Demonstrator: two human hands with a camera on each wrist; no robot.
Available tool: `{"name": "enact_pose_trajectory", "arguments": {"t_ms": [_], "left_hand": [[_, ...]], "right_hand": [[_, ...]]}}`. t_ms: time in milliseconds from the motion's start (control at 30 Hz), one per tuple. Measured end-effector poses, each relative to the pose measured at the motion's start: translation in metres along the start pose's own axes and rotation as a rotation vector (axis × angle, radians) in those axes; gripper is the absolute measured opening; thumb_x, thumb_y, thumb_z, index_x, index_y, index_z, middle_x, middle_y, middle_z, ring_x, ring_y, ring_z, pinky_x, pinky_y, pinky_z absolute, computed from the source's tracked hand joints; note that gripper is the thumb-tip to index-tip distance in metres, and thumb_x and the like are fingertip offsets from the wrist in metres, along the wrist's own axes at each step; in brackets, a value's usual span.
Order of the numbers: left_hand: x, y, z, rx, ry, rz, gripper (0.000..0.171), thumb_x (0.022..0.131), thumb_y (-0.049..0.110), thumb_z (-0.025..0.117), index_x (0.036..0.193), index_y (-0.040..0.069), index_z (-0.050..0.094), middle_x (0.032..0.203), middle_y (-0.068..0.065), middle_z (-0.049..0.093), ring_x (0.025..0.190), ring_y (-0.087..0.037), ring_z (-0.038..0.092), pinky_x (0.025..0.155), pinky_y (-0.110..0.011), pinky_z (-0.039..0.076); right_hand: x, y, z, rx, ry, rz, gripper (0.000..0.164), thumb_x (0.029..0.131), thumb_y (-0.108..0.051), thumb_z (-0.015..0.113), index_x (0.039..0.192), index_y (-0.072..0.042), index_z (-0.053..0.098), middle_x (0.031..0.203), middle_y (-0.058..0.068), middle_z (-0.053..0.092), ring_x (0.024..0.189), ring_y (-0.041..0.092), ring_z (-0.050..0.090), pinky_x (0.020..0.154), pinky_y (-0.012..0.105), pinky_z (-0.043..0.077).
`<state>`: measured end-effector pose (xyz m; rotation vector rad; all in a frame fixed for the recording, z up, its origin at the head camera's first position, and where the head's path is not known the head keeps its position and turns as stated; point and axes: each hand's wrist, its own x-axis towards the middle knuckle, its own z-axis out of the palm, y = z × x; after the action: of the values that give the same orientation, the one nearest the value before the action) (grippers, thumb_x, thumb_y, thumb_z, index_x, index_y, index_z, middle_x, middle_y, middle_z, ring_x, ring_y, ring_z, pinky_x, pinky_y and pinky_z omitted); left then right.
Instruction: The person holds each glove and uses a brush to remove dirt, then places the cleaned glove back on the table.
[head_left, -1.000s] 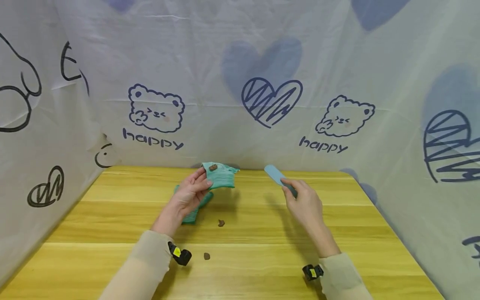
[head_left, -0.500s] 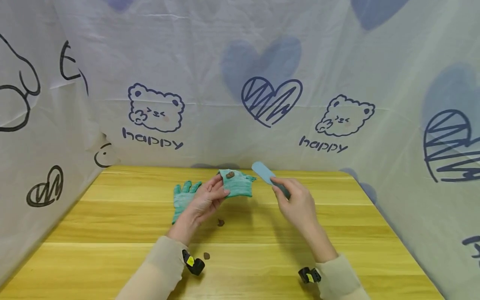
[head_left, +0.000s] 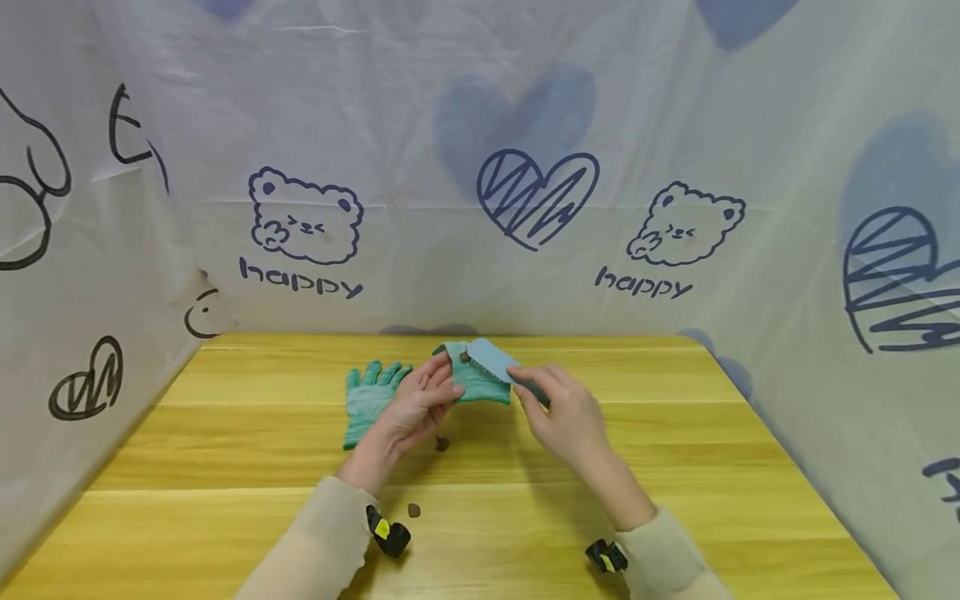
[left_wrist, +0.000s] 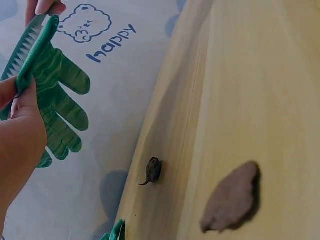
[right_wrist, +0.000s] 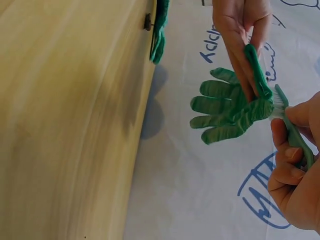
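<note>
My left hand (head_left: pixel 416 404) pinches a green knitted glove (head_left: pixel 480 385) by its cuff edge, thumb on top, above the table. The glove's fingers hang down in both wrist views. A small brown lump (head_left: pixel 464 357) sits on the glove's upper face. In my right hand (head_left: pixel 566 417) is a light blue-green brush (head_left: pixel 491 361), gripped by its handle. White bristles (right_wrist: pixel 278 102) face the glove and meet its surface in the right wrist view. A second green glove (head_left: pixel 367 404) lies flat on the table, left of my left hand and partly behind it.
On the yellow wood-grain table (head_left: pixel 712 467) lie a dark crumpled brown bit (head_left: pixel 442 444) and a flatter brown piece (head_left: pixel 414 510), both near my left forearm. A white printed cloth (head_left: pixel 420 275) hangs behind the table and along its sides.
The left hand moved right with its glove, uncovering the glove on the table. My right hand brought the brush left and down onto the held glove, beside the brown lump.
</note>
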<state>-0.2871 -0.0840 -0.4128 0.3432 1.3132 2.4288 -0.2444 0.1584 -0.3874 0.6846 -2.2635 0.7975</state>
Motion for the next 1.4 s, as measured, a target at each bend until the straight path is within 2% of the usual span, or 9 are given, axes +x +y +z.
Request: {"name": "enact_pose_trajectory", "arguments": {"t_ms": [100,267,400,667,767,967,1067,1233,1400], "left_hand": [[-0.0005,0.0011,0.0011,-0.006,0.005,-0.001,0.083,0.101,-0.018,0.041,0.166,0.004,-0.005,0.174,-0.013,-0.008,0.158,-0.021,0.004,0.091,-0.016,0.054],[-0.0002,0.0031,0.0025,0.003,0.023,-0.003,0.076,0.106,-0.009,0.042,0.166,0.004,-0.001,0.174,-0.013,-0.003,0.118,-0.002,0.060,0.082,-0.012,0.052],[0.0003,0.0028,0.0022,0.002,0.044,0.003,0.067,0.110,-0.003,0.038,0.165,0.000,0.000,0.173,-0.018,0.004,0.088,0.004,0.060,0.076,-0.011,0.050],[-0.0006,-0.0001,-0.0010,0.089,0.054,-0.021,0.073,0.107,-0.008,0.041,0.164,-0.002,-0.004,0.172,-0.023,-0.004,0.123,-0.006,0.057,0.085,-0.013,0.051],[-0.0008,-0.0012,-0.0015,0.090,0.035,-0.030,0.076,0.106,-0.010,0.042,0.164,-0.001,-0.007,0.171,-0.022,-0.011,0.149,-0.020,0.035,0.088,-0.014,0.051],[0.0012,-0.0041,0.0006,0.087,0.019,-0.016,0.079,0.103,-0.014,0.042,0.163,-0.003,-0.008,0.171,-0.021,-0.011,0.158,-0.030,0.002,0.090,-0.015,0.052],[0.0018,-0.0050,0.0011,0.096,0.020,-0.015,0.079,0.103,-0.014,0.044,0.164,-0.003,-0.005,0.172,-0.021,-0.005,0.158,-0.029,0.009,0.091,-0.015,0.053],[0.0015,-0.0048,0.0006,0.105,0.031,-0.016,0.077,0.103,-0.013,0.047,0.165,-0.003,0.002,0.172,-0.021,0.010,0.133,-0.012,0.055,0.088,-0.015,0.054],[0.0005,-0.0034,0.0005,0.081,0.053,-0.024,0.078,0.103,-0.013,0.047,0.165,-0.002,0.000,0.172,-0.021,0.003,0.143,-0.017,0.046,0.086,-0.015,0.055]], "right_hand": [[-0.0002,-0.0005,0.0018,-0.007,-0.001,0.005,0.025,0.094,-0.011,0.078,0.119,-0.013,0.078,0.101,0.005,0.074,0.074,0.017,0.065,0.053,0.029,0.049],[0.0009,0.0013,0.0019,-0.040,-0.004,-0.023,0.024,0.094,-0.012,0.079,0.118,-0.014,0.078,0.100,0.004,0.074,0.076,0.018,0.068,0.055,0.032,0.052],[0.0014,0.0035,0.0009,-0.068,-0.019,-0.047,0.023,0.094,-0.014,0.078,0.118,-0.015,0.079,0.099,0.003,0.074,0.078,0.019,0.069,0.054,0.032,0.053],[0.0020,0.0074,-0.0035,-0.079,-0.052,-0.077,0.024,0.093,-0.013,0.079,0.117,-0.016,0.079,0.100,0.002,0.074,0.078,0.018,0.069,0.055,0.033,0.054],[0.0020,0.0083,-0.0042,-0.086,-0.065,-0.075,0.025,0.094,-0.013,0.079,0.118,-0.017,0.079,0.100,0.002,0.074,0.079,0.018,0.069,0.056,0.034,0.054],[0.0018,0.0077,-0.0048,-0.089,-0.081,-0.066,0.025,0.094,-0.014,0.078,0.119,-0.017,0.078,0.100,0.002,0.073,0.078,0.018,0.068,0.057,0.034,0.054],[0.0017,0.0066,-0.0054,-0.084,-0.087,-0.063,0.024,0.095,-0.014,0.078,0.119,-0.017,0.078,0.101,0.002,0.073,0.079,0.018,0.068,0.058,0.034,0.055],[0.0012,0.0070,-0.0041,-0.084,-0.093,-0.060,0.024,0.095,-0.014,0.078,0.119,-0.016,0.078,0.102,0.002,0.074,0.080,0.019,0.069,0.059,0.034,0.056],[0.0007,0.0076,-0.0037,-0.077,-0.074,-0.039,0.024,0.096,-0.015,0.077,0.120,-0.017,0.078,0.101,0.001,0.074,0.077,0.017,0.068,0.055,0.030,0.051]]}}
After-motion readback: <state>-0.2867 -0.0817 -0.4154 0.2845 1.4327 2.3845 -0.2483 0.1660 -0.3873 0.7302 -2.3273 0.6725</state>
